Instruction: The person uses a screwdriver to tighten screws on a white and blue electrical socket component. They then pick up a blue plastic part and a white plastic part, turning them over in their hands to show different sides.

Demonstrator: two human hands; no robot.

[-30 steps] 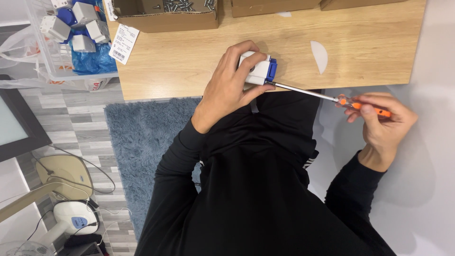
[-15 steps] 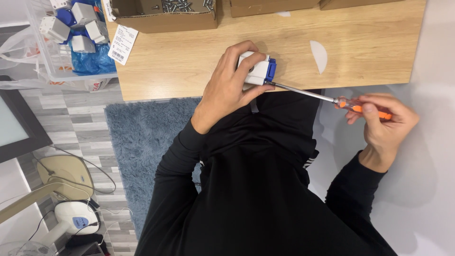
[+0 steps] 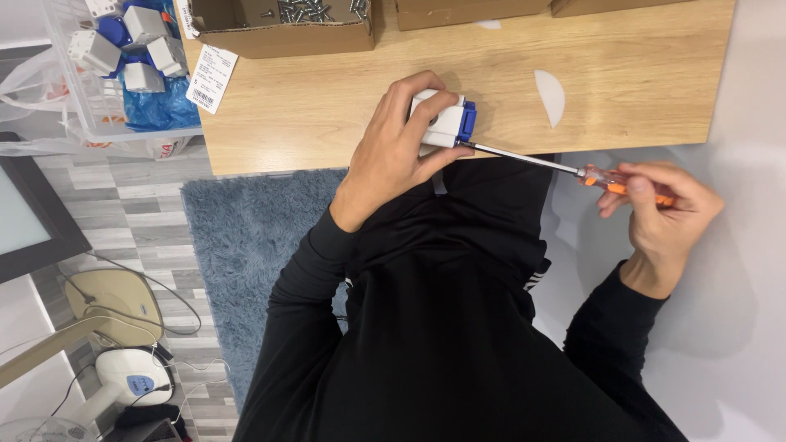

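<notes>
My left hand (image 3: pixel 391 150) grips a small white box-shaped part with a blue end (image 3: pixel 446 121), pressing it on the near edge of the wooden table (image 3: pixel 327 98). My right hand (image 3: pixel 663 217) holds the orange handle of a long screwdriver (image 3: pixel 565 169). Its thin metal shaft runs left, and its tip meets the blue end of the white part. Both sleeves are black.
An open cardboard box with several screws (image 3: pixel 282 24) stands at the table's far side. A clear bin of white and blue parts (image 3: pixel 123 57) sits to the left. A paper label (image 3: pixel 209 78) hangs at the table corner. A blue rug (image 3: pixel 246 245) covers the floor.
</notes>
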